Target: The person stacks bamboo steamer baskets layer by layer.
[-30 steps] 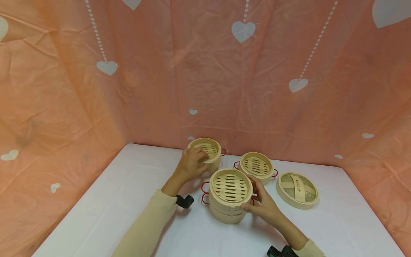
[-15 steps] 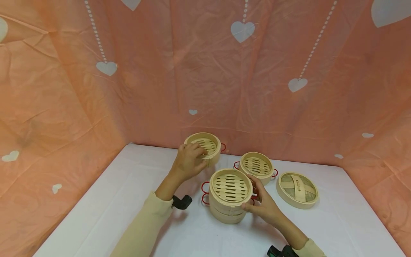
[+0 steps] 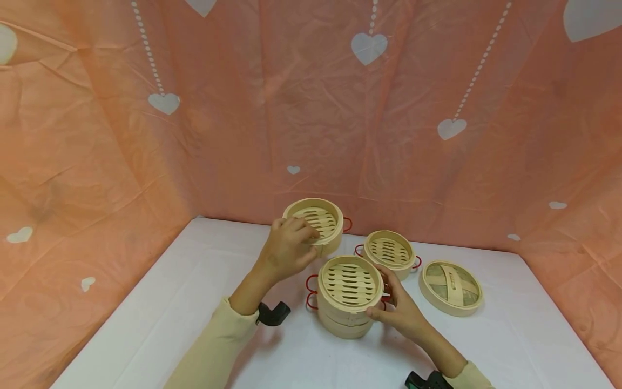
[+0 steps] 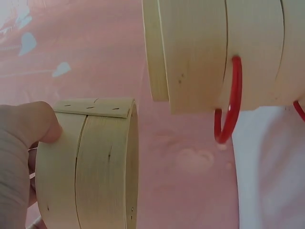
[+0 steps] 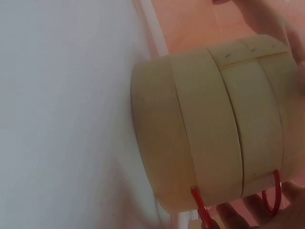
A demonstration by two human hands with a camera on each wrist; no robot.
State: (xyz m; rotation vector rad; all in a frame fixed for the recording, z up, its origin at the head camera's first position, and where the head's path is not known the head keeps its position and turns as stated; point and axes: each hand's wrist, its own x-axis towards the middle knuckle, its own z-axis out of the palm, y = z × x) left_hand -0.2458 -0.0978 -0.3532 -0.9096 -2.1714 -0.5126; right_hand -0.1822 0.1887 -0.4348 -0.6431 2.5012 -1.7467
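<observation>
Since the round pale-bamboo steamer tier (image 3: 320,217) hangs above the far part of the white table (image 3: 170,302), we take the left hand's grip to be bearing its weight. The left hand (image 3: 286,249) pinches the wall firmly, fingers over the near rim and thumb against the outside, perhaps to avoid the red loop handle (image 3: 351,223) on its right. Just near and right of this tier, without touching it, we see an upright stack of two matching bamboo tiers (image 3: 350,297). The right hand (image 3: 400,308) curls around the stack's right side, spread wide with thumb near and fingers far, presumably to steady it. Far right of the stack, another loose bamboo tier (image 3: 389,252) sits slats up. Farther right, a round bamboo lid with pale crossed straps (image 3: 453,288) lies top up, perhaps set aside to give us room.
</observation>
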